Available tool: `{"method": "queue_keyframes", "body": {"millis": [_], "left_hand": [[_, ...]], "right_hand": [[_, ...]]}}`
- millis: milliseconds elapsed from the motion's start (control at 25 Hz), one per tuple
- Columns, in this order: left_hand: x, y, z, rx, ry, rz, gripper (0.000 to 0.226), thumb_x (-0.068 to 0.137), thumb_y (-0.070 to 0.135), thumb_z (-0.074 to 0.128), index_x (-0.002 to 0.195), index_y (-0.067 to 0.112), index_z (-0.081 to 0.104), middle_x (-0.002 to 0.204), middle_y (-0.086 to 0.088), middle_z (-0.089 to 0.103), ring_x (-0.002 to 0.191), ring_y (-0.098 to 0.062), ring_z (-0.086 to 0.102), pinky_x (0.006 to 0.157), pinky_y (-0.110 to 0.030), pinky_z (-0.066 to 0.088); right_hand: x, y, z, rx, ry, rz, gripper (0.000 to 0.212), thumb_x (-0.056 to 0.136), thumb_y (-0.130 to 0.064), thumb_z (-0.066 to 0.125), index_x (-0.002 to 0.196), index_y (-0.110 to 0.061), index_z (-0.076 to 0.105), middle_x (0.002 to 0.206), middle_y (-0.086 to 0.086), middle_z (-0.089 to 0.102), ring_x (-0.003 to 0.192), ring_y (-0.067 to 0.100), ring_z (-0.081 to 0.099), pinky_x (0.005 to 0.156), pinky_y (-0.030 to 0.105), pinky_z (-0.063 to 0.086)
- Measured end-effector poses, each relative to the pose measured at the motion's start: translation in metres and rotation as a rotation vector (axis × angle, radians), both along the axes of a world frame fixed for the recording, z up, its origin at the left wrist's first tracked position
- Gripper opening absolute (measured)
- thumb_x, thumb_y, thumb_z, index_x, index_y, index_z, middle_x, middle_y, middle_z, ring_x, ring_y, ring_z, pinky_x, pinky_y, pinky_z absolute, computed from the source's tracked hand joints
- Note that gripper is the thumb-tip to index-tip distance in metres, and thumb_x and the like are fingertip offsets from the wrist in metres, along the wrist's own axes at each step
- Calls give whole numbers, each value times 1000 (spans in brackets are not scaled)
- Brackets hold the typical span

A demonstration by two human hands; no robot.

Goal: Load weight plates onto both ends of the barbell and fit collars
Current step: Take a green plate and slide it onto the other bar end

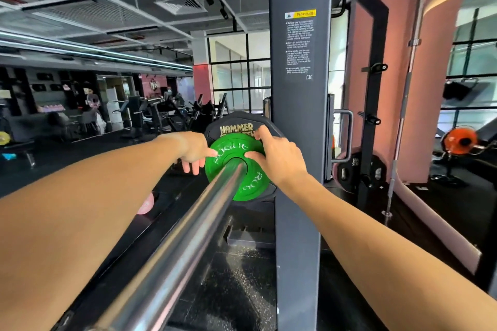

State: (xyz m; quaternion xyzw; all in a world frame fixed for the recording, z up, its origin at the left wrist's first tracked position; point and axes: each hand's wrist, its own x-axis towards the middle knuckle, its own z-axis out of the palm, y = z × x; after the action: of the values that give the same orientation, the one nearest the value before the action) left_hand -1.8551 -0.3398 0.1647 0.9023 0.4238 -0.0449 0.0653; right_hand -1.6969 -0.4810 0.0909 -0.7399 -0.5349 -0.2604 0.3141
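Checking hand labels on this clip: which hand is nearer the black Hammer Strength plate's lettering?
Right. The right hand has fingertips at the green plate's top edge, just under the lettering on the black plate. The left hand touches the green plate's left edge, lower.
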Motion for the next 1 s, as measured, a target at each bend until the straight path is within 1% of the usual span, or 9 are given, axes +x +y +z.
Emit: {"method": "queue_keyframes", "body": {"millis": [120, 280, 360, 480, 640, 720, 800, 880, 1000], "left_hand": [[-3, 10, -12, 24, -19, -106, 46, 96, 56, 54, 92, 12, 66, 94, -4, 79, 81, -22, 77, 72, -35, 58], [-3, 23, -28, 183, -98, -201, 45, 92, 60, 56, 85, 16, 59, 72, 3, 77, 56, -12, 74, 53, -23, 49], [2, 28, -30, 255, -138, -181, 51, 93, 61, 55, 78, 13, 62, 63, 6, 75, 48, -8, 70, 62, -24, 51], [11, 31, -31, 268, -237, -145, 53, 91, 59, 60, 69, 12, 69, 58, 7, 74, 49, -7, 70, 78, -29, 56], [14, 29, -29, 224, -286, -146, 52, 90, 55, 65, 60, 13, 71, 47, 4, 68, 58, -10, 68, 75, -29, 55], [14, 23, -27, 250, -294, -141, 50, 91, 56, 64, 67, 12, 71, 52, 3, 70, 65, -13, 71, 78, -32, 56], [12, 12, -31, 310, -295, -115, 49, 94, 57, 58, 87, 9, 67, 70, 1, 72, 80, -21, 72, 77, -34, 54], [7, 6, -35, 367, -285, -127, 48, 99, 56, 47, 104, 10, 58, 85, -2, 61, 96, -31, 66, 75, -36, 47], [-8, 4, -26, 315, -257, -229, 41, 100, 56, 44, 108, 18, 58, 92, -4, 61, 96, -30, 60, 80, -36, 47]], "right_hand": [[-9, -4, -1, -43, 118, -18, 50, 89, -44, 67, 126, -19, 43, 105, 12, 67, 96, 40, 63, 71, 42, 47], [-10, -10, -7, -98, 115, -36, 60, 84, -33, 74, 129, -22, 36, 109, 11, 64, 96, 42, 63, 72, 43, 48], [-12, -7, -14, -63, 21, -109, 65, 87, -32, 73, 135, -29, 29, 108, 8, 60, 86, 40, 65, 65, 40, 44], [-13, 4, -22, -105, -65, -194, 57, 96, -30, 63, 141, -36, 28, 108, 7, 50, 75, 39, 65, 58, 38, 40], [0, 8, -22, -146, 30, -182, 43, 96, -36, 63, 128, -30, 35, 108, 4, 54, 80, 36, 65, 60, 37, 41], [-1, 8, -21, -157, 24, -190, 41, 96, -37, 63, 125, -28, 36, 107, 4, 56, 82, 35, 65, 61, 37, 42], [-7, 5, -19, -174, 54, -208, 44, 95, -35, 64, 127, -28, 35, 108, 6, 57, 85, 36, 64, 63, 38, 43], [-11, -1, -17, -274, 137, -174, 54, 91, -32, 69, 130, -31, 32, 105, 8, 60, 85, 35, 62, 67, 38, 44], [-9, -18, -5, -430, 256, -69, 65, 84, -31, 71, 134, -36, 31, 85, 2, 56, 82, 30, 57, 69, 33, 42]]}}
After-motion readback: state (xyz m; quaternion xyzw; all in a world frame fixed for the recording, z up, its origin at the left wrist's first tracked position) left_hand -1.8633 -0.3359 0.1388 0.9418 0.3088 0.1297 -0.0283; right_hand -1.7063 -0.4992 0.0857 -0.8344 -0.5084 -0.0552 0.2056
